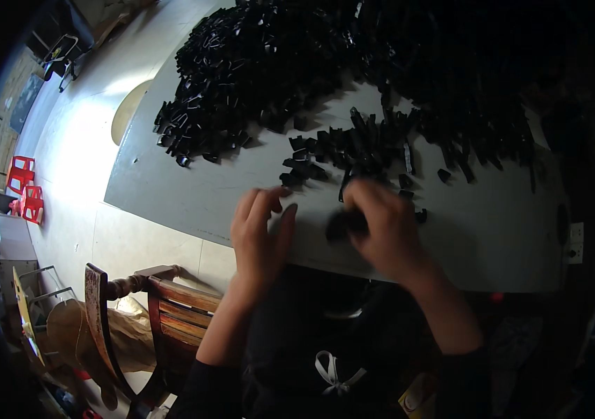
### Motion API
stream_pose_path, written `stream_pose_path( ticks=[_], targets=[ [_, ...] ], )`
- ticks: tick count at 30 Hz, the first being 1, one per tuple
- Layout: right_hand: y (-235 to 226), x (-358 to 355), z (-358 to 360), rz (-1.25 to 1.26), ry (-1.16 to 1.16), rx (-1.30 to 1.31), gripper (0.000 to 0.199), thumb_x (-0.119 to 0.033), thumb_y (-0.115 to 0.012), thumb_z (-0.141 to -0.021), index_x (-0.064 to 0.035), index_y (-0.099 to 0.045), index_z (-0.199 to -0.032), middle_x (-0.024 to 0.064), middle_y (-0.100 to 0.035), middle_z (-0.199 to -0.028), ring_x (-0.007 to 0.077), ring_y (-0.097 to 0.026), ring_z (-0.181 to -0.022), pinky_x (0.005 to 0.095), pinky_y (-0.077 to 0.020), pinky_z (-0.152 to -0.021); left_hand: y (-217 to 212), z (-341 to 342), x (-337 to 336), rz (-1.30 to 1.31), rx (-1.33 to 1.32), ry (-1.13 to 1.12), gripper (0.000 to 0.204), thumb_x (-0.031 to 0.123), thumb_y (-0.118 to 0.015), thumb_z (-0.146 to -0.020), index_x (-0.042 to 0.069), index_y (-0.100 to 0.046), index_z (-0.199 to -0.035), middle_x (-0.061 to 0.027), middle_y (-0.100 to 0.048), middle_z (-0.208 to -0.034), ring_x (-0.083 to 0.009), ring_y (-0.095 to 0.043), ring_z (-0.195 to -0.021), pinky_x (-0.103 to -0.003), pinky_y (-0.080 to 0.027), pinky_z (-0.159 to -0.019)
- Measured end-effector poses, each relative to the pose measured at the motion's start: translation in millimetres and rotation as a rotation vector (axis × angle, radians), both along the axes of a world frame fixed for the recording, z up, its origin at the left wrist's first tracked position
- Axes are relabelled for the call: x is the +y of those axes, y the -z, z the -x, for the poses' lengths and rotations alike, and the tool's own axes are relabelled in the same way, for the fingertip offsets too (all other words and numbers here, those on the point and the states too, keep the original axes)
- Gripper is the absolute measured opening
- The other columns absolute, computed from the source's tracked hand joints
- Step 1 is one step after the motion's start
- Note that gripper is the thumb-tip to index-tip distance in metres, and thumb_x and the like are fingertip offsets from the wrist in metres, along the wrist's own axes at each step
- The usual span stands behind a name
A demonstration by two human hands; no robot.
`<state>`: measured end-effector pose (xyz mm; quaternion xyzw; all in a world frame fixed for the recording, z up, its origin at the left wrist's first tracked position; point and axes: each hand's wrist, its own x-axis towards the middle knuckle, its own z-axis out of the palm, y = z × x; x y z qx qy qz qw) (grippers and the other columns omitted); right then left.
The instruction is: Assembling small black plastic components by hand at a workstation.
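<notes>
Right hand (385, 222) pinches a blurred black piece (336, 227) near the grey table's (193, 192) front edge; left hand (258, 229), fingers parted, should steady it.

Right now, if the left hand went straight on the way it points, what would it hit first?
Likely the loose black pieces on the grey table, just beyond the left hand; its height above the surface is unclear.
</notes>
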<state>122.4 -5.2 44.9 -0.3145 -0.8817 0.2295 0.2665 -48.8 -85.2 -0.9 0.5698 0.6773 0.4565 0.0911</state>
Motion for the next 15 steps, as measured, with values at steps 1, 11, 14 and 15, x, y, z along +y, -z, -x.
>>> stream_pose_path(
  ticks=[1, 11, 14, 15],
  targets=[
    [-3, 16, 8, -0.021, 0.031, -0.03, 0.021, -0.005, -0.068, -0.072, -0.0056, -0.053, -0.086, 0.0098, -0.06, -0.08, 0.0299, -0.063, -0.073, 0.0398, -0.0489, -0.063, -3, -1, 12, 0.005, 0.074, 0.005, 0.019, 0.005, -0.063, -0.078, 0.005, -0.061, -0.098, -0.008, -0.056, -0.08, -0.0255, -0.057, -0.076, -0.036, -0.045, -0.066],
    [22, 56, 56, -0.027, 0.147, -0.151, 0.025, -0.007, -0.071, -0.071, -0.0055, -0.06, -0.093, 0.0104, -0.068, -0.082, 0.0236, -0.068, -0.075, 0.0351, -0.0518, -0.067, 6, 4, 27, 0.047, 0.408, 0.042, 0.008, 0.01, -0.061, -0.078, 0.009, -0.055, -0.082, -0.005, -0.053, -0.074, -0.0244, -0.057, -0.072, -0.037, -0.045, -0.064],
    [18, 36, 36, 0.213, 0.163, 0.193, 0.023, -0.003, -0.068, -0.073, -0.0045, -0.056, -0.092, 0.007, -0.064, -0.074, 0.0128, -0.063, -0.069, 0.0275, -0.0486, -0.062, 2, 8, 14, 0.089, 0.395, 0.09, 0.013, 0.015, -0.065, -0.076, 0.009, -0.054, -0.08, -0.0055, -0.053, -0.077, -0.024, -0.056, -0.076, -0.036, -0.045, -0.067],
    [15, 24, 25, 0.292, 0.141, 0.258, 0.022, -0.002, -0.066, -0.073, -0.0043, -0.054, -0.092, 0.0055, -0.061, -0.072, 0.0096, -0.06, -0.069, 0.0254, -0.0468, -0.061, 1, 9, 10, 0.119, 0.37, 0.109, 0.014, 0.014, -0.067, -0.075, 0.008, -0.056, -0.081, -0.0063, -0.054, -0.08, -0.0258, -0.057, -0.078, -0.037, -0.045, -0.07]
  ],
)
